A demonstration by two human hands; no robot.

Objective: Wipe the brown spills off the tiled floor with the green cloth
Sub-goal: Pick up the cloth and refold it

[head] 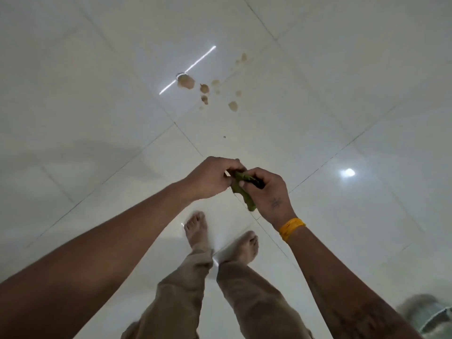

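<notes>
Both hands' grips, left hand (208, 178) and right hand (267, 192), pinch the bunched green cloth (241, 189) at mid-frame, well above the tiled floor (97, 94), where the brown spills (205, 90) at upper centre remain wholly unwiped.

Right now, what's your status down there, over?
Left hand and right hand both gripping green cloth, held up. Brown spills unwiped on tiled floor ahead. Nothing blocking.
</notes>
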